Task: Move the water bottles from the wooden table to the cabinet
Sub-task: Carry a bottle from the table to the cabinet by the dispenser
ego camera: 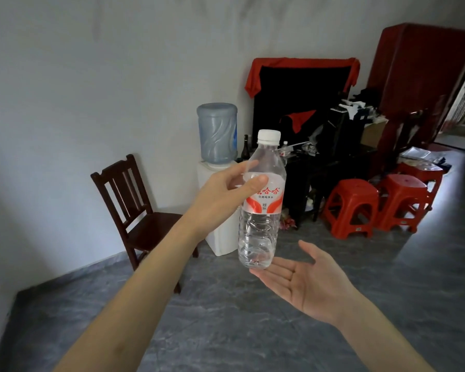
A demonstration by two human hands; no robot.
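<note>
In the head view, one water bottle point(261, 202) with a white cap is held upright in the air, above the grey floor point(226, 318). It is pinched near its red and white label by the thumb and fingers of the left hand point(226, 194). The right hand point(304, 280) is spread flat, palm up, just under the bottle's bottom; nothing is gripped by it. One dark wooden chair point(137, 200) is seen by the wall. One big blue jug point(217, 132) is set on one white water stand point(220, 237). Three red stools point(350, 208) are counted at the right.
</note>
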